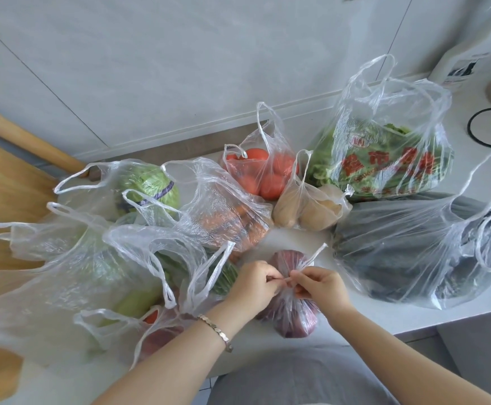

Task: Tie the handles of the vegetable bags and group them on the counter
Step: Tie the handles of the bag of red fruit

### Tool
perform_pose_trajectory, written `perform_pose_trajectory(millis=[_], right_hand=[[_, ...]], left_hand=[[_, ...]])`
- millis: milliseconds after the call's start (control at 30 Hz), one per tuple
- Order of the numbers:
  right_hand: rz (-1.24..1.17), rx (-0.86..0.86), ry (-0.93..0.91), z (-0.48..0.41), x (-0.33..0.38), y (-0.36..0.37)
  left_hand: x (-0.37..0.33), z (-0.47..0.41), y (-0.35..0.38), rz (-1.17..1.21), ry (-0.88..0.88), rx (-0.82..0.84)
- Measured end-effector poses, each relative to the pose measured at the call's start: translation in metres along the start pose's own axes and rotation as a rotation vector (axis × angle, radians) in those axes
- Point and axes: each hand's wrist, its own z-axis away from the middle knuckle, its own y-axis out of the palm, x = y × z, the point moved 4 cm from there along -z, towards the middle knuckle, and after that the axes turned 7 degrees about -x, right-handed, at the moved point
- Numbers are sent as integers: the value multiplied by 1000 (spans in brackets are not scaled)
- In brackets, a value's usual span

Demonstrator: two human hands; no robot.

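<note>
A white desk (384,320) carries clear plastic bags. Far left, a big bag (63,273) sprawls with pale green vegetables inside, its handles loose. Behind it the cabbage bag (150,185) holds one green cabbage, handles apart. At the front a small bag (156,331) shows something red. Next lies the carrot bag (226,223), untied. Behind it the tomato bag (264,173) holds red tomatoes, and just beside that the potato bag (305,211) holds potatoes; both have their handles up.

In the middle front the onion bag (292,317), full of purple onions, sits on the desk near its front edge. The left hand (253,285), a bracelet (218,331) on its wrist, and the right hand (323,287) meet over it, fingers curled and pinching its twisted handles (288,280) between them.

To the right the greens bag (384,159), printed in red, holds leafy greens. In front of it the dark bag (408,252) holds dark vegetables, handles loose.
</note>
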Motion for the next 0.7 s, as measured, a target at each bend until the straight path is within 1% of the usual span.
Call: perform_pose_trajectory(millis=[67, 133, 267, 367, 433, 500, 533, 600, 633, 700], right_hand=[[-1, -35, -25, 1, 0, 1], [7, -66, -37, 1, -1, 2], [98, -88, -60, 0, 3, 2], [186, -137, -62, -1, 5, 2], [236, -110, -98, 0, 6, 3], [321, -15, -219, 4, 8, 3], [399, 27, -323, 8, 10, 3], [585, 68, -607, 14, 15, 4], [651, 94, -720, 15, 16, 5], [752, 112, -846, 15, 17, 8]], left_hand=[[-2, -1, 2, -30, 6, -8], [-4, -2, 4, -40, 35, 21], [-3, 0, 7, 2, 34, 74], [2, 1, 6, 87, -50, 33], [5, 0, 6, 186, -143, 31], [5, -1, 5, 268, -223, 71], [5, -1, 4, 285, -245, 94], [7, -1, 3, 274, -256, 119], [7, -2, 3, 256, -254, 126], [7, -2, 3, 215, -232, 139]])
